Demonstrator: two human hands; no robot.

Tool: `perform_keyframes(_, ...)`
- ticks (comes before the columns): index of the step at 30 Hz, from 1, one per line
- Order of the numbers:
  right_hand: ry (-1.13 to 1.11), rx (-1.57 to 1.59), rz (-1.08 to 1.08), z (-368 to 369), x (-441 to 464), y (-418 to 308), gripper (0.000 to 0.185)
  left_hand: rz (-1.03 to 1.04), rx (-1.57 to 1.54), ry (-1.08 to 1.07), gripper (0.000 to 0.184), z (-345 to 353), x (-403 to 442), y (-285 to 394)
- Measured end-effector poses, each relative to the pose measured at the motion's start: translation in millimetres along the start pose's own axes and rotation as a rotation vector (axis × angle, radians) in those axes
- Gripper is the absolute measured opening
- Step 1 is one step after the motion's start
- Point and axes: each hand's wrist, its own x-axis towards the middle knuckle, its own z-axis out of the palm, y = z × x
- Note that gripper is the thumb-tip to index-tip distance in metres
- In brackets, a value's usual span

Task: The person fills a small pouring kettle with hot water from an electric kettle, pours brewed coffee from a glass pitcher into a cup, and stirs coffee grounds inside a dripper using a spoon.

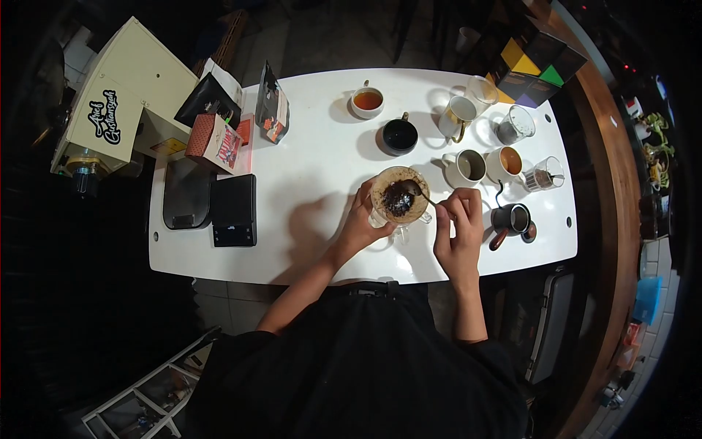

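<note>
My left hand point(357, 228) is wrapped round the near left side of a coffee dripper lined with a brown-stained paper filter point(401, 174). Dark wet coffee grounds point(396, 202) lie inside it. Beneath the dripper, part of a clear glass vessel point(401, 233) shows, mostly hidden. In a pinch, my right hand point(459, 233) holds a spoon point(414, 189), its bowl down in the filter at the edge of the grounds. Right of that hand stands a dark kettle point(518, 216) with a wooden handle.
Several cups stand beyond the dripper, including a black cup point(400, 136) and a white cup of tea-coloured liquid point(366, 101). A glass with a spoon point(545, 175) is at right. Black scale point(235, 210), coffee bags point(273, 104) and a cream grinder point(121, 95) occupy the left.
</note>
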Motion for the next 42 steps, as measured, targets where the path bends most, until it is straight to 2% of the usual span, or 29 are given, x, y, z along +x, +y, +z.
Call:
perform_keyframes(2,0.008,-0.021,-0.001,-0.7,0.8,0.8,0.006,-0.019,-0.012,0.000,0.087,0.6,-0.7,0.1)
perform_keyframes(5,-0.141,0.023,0.058,1.6,-0.1,2.0,0.005,0.019,0.007,0.008,0.087,1.3,-0.3,-2.2)
perform_keyframes(14,-0.087,0.199,0.054,0.3,0.9,-0.3,0.005,0.072,-0.043,0.046,0.087,1.2,4.7,1.0)
perform_keyframes(16,-0.187,0.139,0.086,1.9,0.0,0.8,0.005,0.075,-0.023,0.036,0.087,0.2,4.0,0.4)
perform_keyframes(18,-0.168,0.059,0.043,3.0,0.2,1.0,0.004,0.080,-0.002,0.027,0.087,-0.2,3.6,1.2)
perform_keyframes(20,-0.046,0.073,-0.004,2.4,0.2,-0.3,0.008,0.038,0.003,0.013,0.086,-0.6,3.3,2.7)
perform_keyframes(25,-0.110,0.075,0.030,1.0,-0.4,3.3,0.007,-0.001,-0.022,-0.007,0.086,-1.3,1.5,2.5)
perform_keyframes(30,-0.040,0.019,0.040,-1.5,-2.3,-1.7,0.006,0.009,-0.074,0.005,0.086,-1.7,2.9,5.8)
perform_keyframes(32,-0.050,0.101,0.072,-0.8,-2.0,1.1,0.006,0.014,-0.072,0.022,0.084,1.5,3.8,1.3)
perform_keyframes(34,-0.103,-0.024,0.061,0.0,-4.1,5.3,0.009,0.044,-0.067,0.036,0.082,0.6,5.7,6.5)
perform_keyframes(40,-0.004,-0.023,-0.005,-7.8,-1.0,-3.2,0.008,0.036,-0.051,0.018,0.079,-3.7,5.9,13.6)
perform_keyframes(42,-0.050,-0.100,-0.006,-9.4,0.0,-7.4,0.008,0.050,-0.018,0.037,0.079,-3.3,6.5,14.2)
